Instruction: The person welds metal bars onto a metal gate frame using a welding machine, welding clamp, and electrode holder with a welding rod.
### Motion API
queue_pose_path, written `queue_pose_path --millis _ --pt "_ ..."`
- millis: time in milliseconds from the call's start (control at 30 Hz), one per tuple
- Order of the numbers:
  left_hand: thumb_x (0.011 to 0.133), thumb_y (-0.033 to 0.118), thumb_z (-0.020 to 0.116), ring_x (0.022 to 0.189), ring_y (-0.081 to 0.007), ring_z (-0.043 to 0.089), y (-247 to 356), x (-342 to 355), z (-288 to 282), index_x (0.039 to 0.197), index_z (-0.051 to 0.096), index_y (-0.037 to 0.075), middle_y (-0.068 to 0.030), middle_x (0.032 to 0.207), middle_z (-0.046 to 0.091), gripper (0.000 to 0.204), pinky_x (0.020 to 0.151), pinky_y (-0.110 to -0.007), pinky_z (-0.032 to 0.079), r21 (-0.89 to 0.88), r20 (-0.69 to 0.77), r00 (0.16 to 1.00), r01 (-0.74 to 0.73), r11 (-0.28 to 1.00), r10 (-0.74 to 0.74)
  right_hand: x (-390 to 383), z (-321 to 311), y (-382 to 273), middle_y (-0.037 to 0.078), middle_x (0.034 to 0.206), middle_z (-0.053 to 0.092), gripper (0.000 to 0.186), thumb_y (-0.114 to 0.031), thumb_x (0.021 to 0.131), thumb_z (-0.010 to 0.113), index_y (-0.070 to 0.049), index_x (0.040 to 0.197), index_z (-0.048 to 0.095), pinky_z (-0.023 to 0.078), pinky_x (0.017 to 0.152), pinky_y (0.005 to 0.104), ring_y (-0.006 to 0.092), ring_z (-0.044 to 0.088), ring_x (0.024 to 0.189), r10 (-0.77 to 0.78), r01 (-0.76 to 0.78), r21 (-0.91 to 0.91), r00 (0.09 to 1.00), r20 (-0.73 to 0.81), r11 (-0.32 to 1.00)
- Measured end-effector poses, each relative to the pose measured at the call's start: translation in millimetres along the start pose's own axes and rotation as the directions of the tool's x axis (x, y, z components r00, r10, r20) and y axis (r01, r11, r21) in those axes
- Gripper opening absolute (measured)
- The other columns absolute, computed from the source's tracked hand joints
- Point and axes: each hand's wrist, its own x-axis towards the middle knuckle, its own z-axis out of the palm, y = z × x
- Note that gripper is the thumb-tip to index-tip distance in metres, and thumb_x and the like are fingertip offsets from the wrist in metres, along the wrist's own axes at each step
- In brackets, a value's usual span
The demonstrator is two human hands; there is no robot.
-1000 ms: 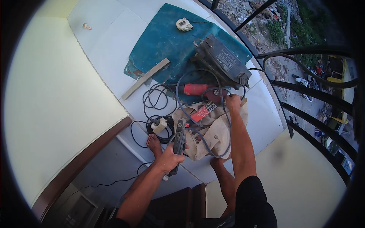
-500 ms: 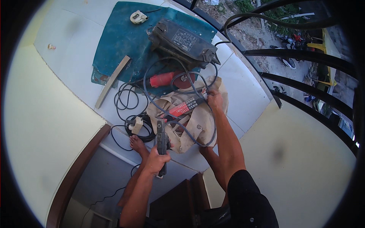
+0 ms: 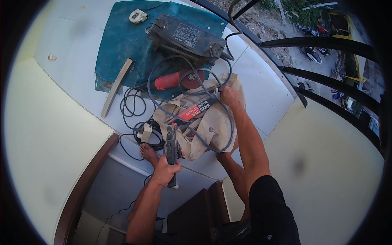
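My left hand (image 3: 165, 169) is wrapped round a long black handheld tool (image 3: 171, 143) with a red spot at its far end; its exact kind does not show. Ahead of it an open beige cloth bag (image 3: 210, 128) lies slumped on the floor. A red and black box of welding electrodes (image 3: 195, 109) sticks out of the bag at a slant. At the box's far end, by the bag's rim, my right hand (image 3: 231, 97) has its fingers closed; what they pinch is hidden. A grey-blue cable (image 3: 232, 122) loops over the bag and passes close to this hand.
Beyond the bag lies a red angle grinder (image 3: 168, 80). A dark welding machine (image 3: 188, 36) and a tape measure (image 3: 139, 16) rest on a green sheet (image 3: 118, 45). Left are a wooden strip (image 3: 116, 90) and a coiled black cord (image 3: 157, 141). Black railing (image 3: 318, 43) borders the right.
The whole view has shifted slightly, with the floor things now a little further left. My right hand stays at the box's far end, and my left hand keeps its hold on the black tool.
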Motion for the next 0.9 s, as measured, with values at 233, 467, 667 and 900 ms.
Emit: queue_pose_path --millis 233,467,667,900 --pt "0.066 -0.003 0.058 0.08 -0.0112 0.057 4.5 5.0 17.1 0.126 0.055 -0.002 -0.0079 0.111 0.062 0.06 0.072 -0.026 0.048 0.037 0.043 0.999 0.024 0.999 -0.026 26.3 -20.8 27.9 0.014 0.096 0.075 0.021 -0.012 0.083 0.063 -0.015 0.096 0.079 0.058 0.082 0.0455 0.0341 0.072 0.093 -0.165 0.166 0.005 0.976 0.142 0.986" --pt "0.069 -0.003 0.06 0.074 -0.0082 0.055 -4.2 15.8 29.4 0.123 0.06 -0.001 -0.0046 0.095 0.063 0.054 0.069 -0.023 0.045 0.079 0.061 0.998 0.024 0.997 -0.029 14.6 -18.1 30.9 0.014 0.096 0.075 0.019 -0.015 0.085 0.063 -0.016 0.096 0.078 0.058 0.08 0.0457 0.0341 0.072 0.091 -0.279 0.273 0.088 0.958 0.07 0.958" --pt "0.07 -0.002 0.061 0.077 -0.0085 0.056 -12.0 10.7 40.2 0.13 0.056 -0.002 -0.0054 0.108 0.064 0.061 0.071 -0.023 0.046 0.081 0.106 0.993 0.037 0.996 -0.045 22.2 -6.2 30.4 0.015 0.089 0.074 0.021 -0.012 0.084 0.06 -0.016 0.095 0.078 0.057 0.077 0.0464 0.0352 0.072 0.087 -0.306 0.312 -0.118 0.95 0.07 0.943" --pt "0.07 -0.003 0.058 0.079 -0.0084 0.056 -17.3 -0.2 46.7 0.137 0.051 -0.002 -0.0071 0.122 0.062 0.068 0.073 -0.024 0.047 0.053 0.089 0.991 0.092 0.994 -0.096 21.5 -17.5 22.7 0.012 0.092 0.075 0.018 -0.011 0.083 0.063 -0.013 0.097 0.075 0.058 0.081 0.0442 0.0324 0.072 0.094 -0.34 0.37 -0.171 0.923 0.18 0.913"
